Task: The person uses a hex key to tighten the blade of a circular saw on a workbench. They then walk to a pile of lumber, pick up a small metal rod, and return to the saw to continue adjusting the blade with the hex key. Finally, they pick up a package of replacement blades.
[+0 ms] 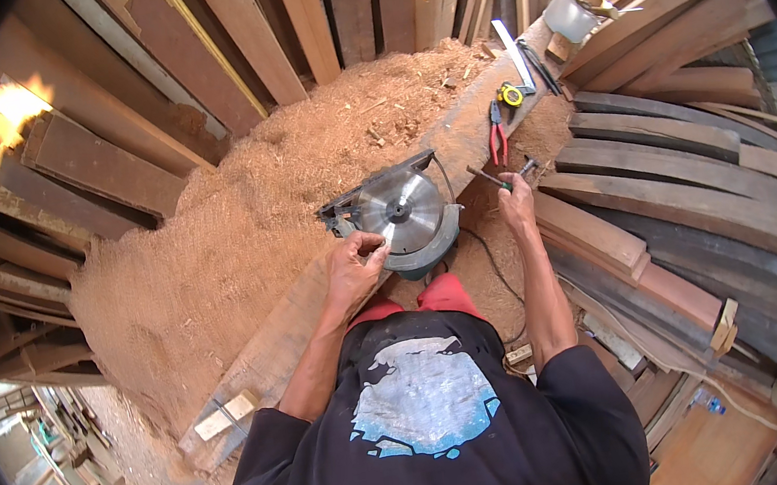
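Observation:
A circular saw (428, 255) lies before me with its round, shiny blade (401, 210) facing up and its dark base plate (373, 189) along the far side. My left hand (356, 267) is at the blade's near left edge, thumb and fingers pinched together; whatever they hold is too small to make out. My right hand (518, 201), to the right of the saw, is closed round a screwdriver (488, 176) with a dark shaft and a bit of green handle. A short metal tool with a crosswise head (528, 166) sticks out of the same hand.
On the plank (471, 128) beyond lie red-handled pliers (497, 134), a yellow tape measure (511, 95) and a metal square (512, 51). Sawdust (208, 253) spreads leftward. Curved timbers (688, 180) are stacked at right; boards (249, 28) stand behind. A cord (497, 273) runs beside my leg.

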Demonstrator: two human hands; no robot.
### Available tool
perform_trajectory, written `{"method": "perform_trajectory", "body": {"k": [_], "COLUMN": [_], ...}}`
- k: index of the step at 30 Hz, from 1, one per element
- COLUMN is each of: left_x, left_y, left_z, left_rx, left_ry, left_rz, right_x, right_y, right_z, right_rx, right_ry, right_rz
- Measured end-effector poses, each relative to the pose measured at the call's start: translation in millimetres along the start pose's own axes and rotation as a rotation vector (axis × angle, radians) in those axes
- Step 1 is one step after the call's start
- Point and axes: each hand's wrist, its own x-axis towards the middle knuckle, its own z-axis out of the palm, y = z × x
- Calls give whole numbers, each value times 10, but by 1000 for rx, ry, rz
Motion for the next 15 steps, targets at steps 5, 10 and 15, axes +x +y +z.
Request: {"method": "perform_trajectory", "body": {"k": [5, 10, 15], "left_x": [68, 204, 331], "left_y": [23, 54, 130], "left_z": [212, 369, 474], "left_rx": [40, 229, 297], "left_ry": [118, 228, 259], "left_rz": [-38, 107, 62], "right_x": [536, 817, 971], "right_y": [26, -8, 190], "right_z": [410, 777, 1116], "right_rx": [-36, -45, -77], "right_ry": [-111, -247, -280], "right_rz": [-60, -43, -123]}}
